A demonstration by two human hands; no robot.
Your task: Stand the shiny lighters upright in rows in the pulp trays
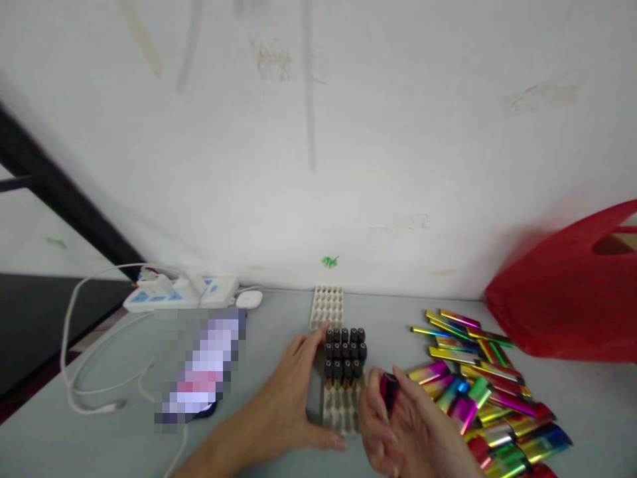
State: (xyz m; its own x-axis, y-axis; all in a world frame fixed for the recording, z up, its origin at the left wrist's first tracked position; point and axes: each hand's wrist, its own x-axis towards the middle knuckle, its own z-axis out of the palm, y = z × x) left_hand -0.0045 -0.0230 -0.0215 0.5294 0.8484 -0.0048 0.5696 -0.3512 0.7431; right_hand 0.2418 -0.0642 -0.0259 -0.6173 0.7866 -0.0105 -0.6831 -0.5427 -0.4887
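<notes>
A pale tray (334,421) with rows of hollows stands in front of me, its far part filled with several upright black-topped pieces (345,350). My left hand (291,392) rests along the tray's left side, thumb and fingers spread around it. Just right of the tray, my right hand (401,421) is closed on a small tube with a black end (389,388); most of the tube is hidden by the fingers. To the right lies a loose pile of shiny coloured tubes (465,408).
Behind the filled tray is a second pale tray (327,307). A phone (206,368), blurred out, lies at the left near white cables (74,372), a power strip (184,292) and a white case (249,299). A red bag (562,299) stands at the right by the wall.
</notes>
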